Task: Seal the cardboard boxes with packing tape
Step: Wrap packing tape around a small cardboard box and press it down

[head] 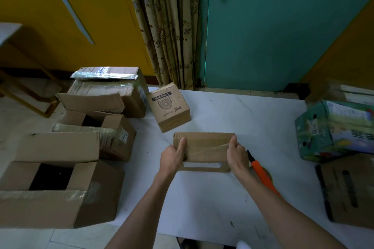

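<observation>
Gripping a small box (pixel 204 147) at both ends, at the middle of a white, faintly veined table (pixel 222 111). Clamping its left end with the left hand (pixel 172 157), thumb lying flat along the top face, fingers curling down round the side. Holding the right end the same way with the right hand (pixel 237 155), thumb pressing on the top edge, both forearms reaching in from the near side. Showing plain brown card, shallow and rectangular, with a glossy, wrinkled band of clear tape (pixel 210 148) running across the top and a pale oblong patch on the near face. Lying just right of the right hand: a cutter (pixel 263 174) with a smooth orange handle and black tip, resting over what is possibly a yellowish roll (pixel 268 171), mostly hidden. Sitting farther back on the table, a stack (pixel 170 107) of flattened brown cartons printed with a fan drawing. Standing off the table's left edge, a big box (pixel 50 208) with flaps open and only darkness showing inside; behind it, a second open box (pixel 95 119), likewise dark within, and a closed one (pixel 121 91) carrying a shiny plastic packet on top. Tilting at the table's right edge, a green printed carton (pixel 332 131) with a glossy surface, and below it a brown box (pixel 352 192) with a dark slot.
</observation>
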A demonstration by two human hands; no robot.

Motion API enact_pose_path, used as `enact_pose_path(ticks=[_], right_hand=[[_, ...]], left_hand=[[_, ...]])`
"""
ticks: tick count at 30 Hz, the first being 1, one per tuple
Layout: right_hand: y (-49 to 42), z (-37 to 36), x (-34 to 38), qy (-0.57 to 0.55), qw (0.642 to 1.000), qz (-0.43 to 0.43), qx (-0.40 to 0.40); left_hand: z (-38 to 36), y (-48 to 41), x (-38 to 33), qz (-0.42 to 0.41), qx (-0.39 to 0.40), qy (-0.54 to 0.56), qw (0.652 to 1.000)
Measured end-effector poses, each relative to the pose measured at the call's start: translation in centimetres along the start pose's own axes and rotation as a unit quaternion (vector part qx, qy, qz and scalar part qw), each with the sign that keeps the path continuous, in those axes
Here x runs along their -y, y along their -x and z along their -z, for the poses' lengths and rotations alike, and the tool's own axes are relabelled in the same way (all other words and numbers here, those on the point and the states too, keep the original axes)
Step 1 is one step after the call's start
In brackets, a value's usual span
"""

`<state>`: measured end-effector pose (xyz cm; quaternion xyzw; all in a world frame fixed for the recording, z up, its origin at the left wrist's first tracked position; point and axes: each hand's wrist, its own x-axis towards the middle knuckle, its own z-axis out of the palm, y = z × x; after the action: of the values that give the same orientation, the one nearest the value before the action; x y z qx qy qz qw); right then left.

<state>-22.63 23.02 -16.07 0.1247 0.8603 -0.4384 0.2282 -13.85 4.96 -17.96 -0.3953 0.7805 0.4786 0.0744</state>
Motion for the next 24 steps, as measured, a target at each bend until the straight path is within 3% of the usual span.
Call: enact_pose_path(ticks=[3, 10, 13, 16, 19, 22, 24], right_hand=[[0.3, 0.5, 0.4, -0.027, 0.999, -0.029, 0.027], [0.9, 2.3, 0.7, -0.163, 0.982, -0.041, 0.080], [-0.1, 3.0, -0.8, -0.190, 0.981, 0.021, 0.045], [-0.8, 4.0, -1.5, -0.117, 0.992, 0.045, 0.036], [-0.9, 4.8, -0.9, -0.124, 0.983, -0.054, 0.121], [-0.2, 4.9, -0.3, -0.135, 0.969, -0.051, 0.200], [0.7, 4.3, 0.5, -0.145, 0.971, -0.012, 0.191]], left_hand=[[-0.4, 0.4, 0.4, -0.008, -0.030, 0.013, 0.999], [0.5, -0.4, 0.8, 0.015, -0.013, 0.096, 0.995], [1.1, -0.3, 1.7, 0.064, 0.005, 0.211, 0.975], [0.7, 0.1, 2.6, 0.099, 0.036, 0.302, 0.947], [0.1, 0.7, 3.1, 0.125, 0.055, 0.366, 0.921], [0.3, 0.3, 2.9, 0.123, 0.051, 0.351, 0.927], [0.4, -0.4, 2.2, 0.089, 0.023, 0.235, 0.968]])
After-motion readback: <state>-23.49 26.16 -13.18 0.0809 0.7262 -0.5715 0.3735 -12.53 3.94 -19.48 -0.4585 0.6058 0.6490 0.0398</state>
